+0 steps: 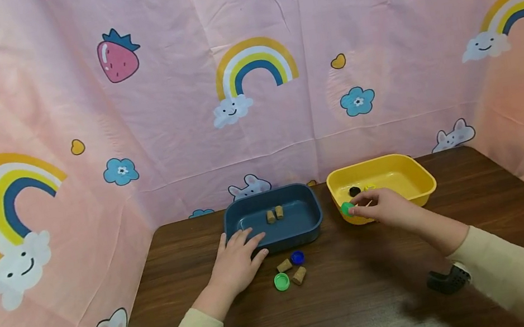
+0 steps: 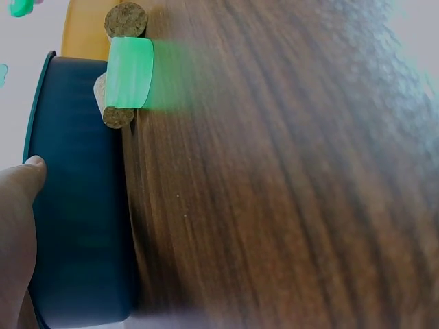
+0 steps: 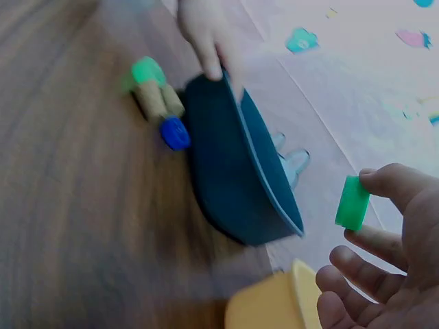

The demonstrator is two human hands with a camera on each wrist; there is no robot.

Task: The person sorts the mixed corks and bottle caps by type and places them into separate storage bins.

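Observation:
My right hand (image 1: 384,207) pinches a green bottle cap (image 3: 353,203) between thumb and index finger, above the left rim of the yellow bin (image 1: 418,174). Inside that bin lie a black cap (image 1: 355,191) and something small and yellow, partly hidden by the hand. My left hand (image 1: 237,260) spreads its fingers over the front left rim of the dark blue bin (image 1: 301,220), thumb right at the rim. Two corks (image 1: 275,215) are inside the blue bin. In front of it on the table lie a blue cap (image 1: 297,257), another green cap (image 1: 282,281) and two more corks (image 1: 299,276).
Both bins stand near the back of the dark wooden table (image 1: 364,306), the yellow one to the right. A pink printed cloth (image 1: 173,114) hangs behind and along both sides. A black wrist device (image 1: 448,281) sits under the right sleeve.

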